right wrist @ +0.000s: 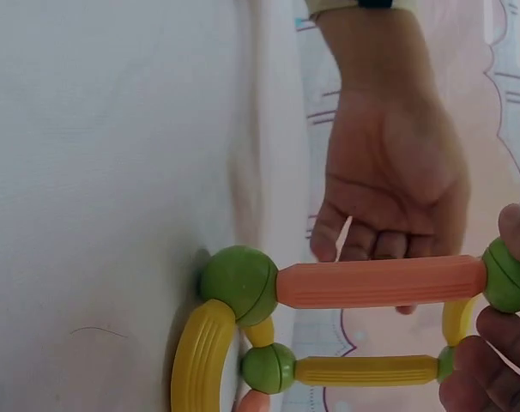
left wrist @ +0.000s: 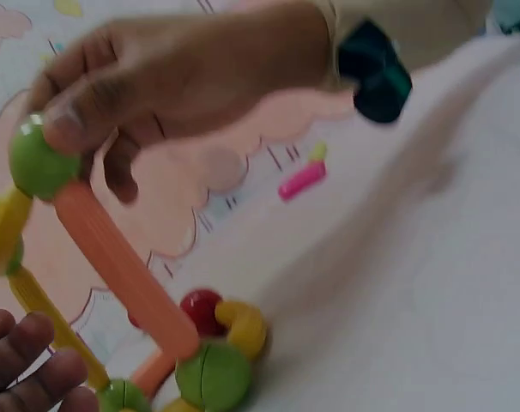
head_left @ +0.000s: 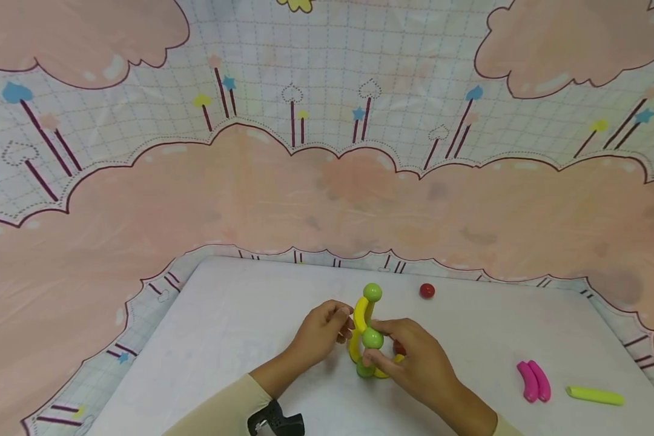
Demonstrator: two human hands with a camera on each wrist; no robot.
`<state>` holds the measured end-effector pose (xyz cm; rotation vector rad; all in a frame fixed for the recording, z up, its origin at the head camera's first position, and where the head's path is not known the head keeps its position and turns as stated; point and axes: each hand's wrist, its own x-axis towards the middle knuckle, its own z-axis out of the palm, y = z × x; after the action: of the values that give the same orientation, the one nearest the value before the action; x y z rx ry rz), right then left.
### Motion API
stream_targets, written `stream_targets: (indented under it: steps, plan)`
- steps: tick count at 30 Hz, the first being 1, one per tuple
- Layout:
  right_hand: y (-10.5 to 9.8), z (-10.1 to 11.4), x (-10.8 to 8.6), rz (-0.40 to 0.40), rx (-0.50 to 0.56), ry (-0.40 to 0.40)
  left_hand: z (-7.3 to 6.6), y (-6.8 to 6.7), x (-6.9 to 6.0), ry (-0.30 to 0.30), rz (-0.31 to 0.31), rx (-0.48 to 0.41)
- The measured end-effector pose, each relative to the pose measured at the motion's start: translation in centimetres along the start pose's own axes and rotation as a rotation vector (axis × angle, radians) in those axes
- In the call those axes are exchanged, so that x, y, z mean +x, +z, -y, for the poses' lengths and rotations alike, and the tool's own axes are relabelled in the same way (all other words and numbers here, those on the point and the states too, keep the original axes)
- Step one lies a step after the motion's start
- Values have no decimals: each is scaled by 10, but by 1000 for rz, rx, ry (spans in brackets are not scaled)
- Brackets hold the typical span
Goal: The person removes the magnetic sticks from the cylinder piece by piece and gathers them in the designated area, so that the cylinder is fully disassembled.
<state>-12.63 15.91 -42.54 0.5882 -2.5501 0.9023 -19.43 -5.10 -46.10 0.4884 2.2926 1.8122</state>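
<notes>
We find the ball-and-rod frame (head_left: 361,313) on the white tabletop (head_left: 223,345), between the two hands. It stands upright, a lower green ball (right wrist: 240,283) at the surface.

Right hand (head_left: 427,366): thumb and fingers pinch an upper green ball (head_left: 373,338) from opposite sides. From this ball we trace an orange rod (right wrist: 380,281) down to the lower green ball; a straight yellow rod (right wrist: 365,371) runs roughly parallel to it, joined to green balls at both ends. A curved yellow rod (right wrist: 200,360) leaves the lower green ball along the tabletop.

Left hand (head_left: 320,332): we note it just beside the frame, fingers loosely bent and a little apart, gripping nothing. We cannot tell whether a fingertip touches the yellow parts.

A red ball (left wrist: 202,311) sits low in the frame, next to a bent yellow piece (left wrist: 245,328); in the head view the right hand partly covers it.

Loose parts on the tabletop: we record a second red ball (head_left: 427,290) beyond the right hand, well apart from the frame. At the right lie two curved pink pieces (head_left: 539,381), side by side and touching, with a lime-green stick (head_left: 595,395) near them.

Behind the tabletop we see a cloud-printed cloth (head_left: 283,200). A black device (head_left: 275,419) is on the left wrist, by a beige sleeve (head_left: 223,407).
</notes>
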Motion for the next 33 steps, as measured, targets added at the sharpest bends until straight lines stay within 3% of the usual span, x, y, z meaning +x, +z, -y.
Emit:
stream_targets:
  steps: [5, 9, 18, 25, 33]
  plan:
    - [3, -2, -1, -33, 20, -57, -15, -2, -11, -122, 116, -276]
    - [4, -5, -1, -65, 40, -119, -23, 0, -14, -166, 152, -363]
    - [3, -4, 0, -10, 124, -74, -26, 6, -15, -155, 133, -373]
    - [6, -3, -1, 23, 95, -29, -26, 5, -14, -159, 125, -380]
    - [6, -3, 0, 31, 108, -14, -29, 6, -13, -163, 95, -329]
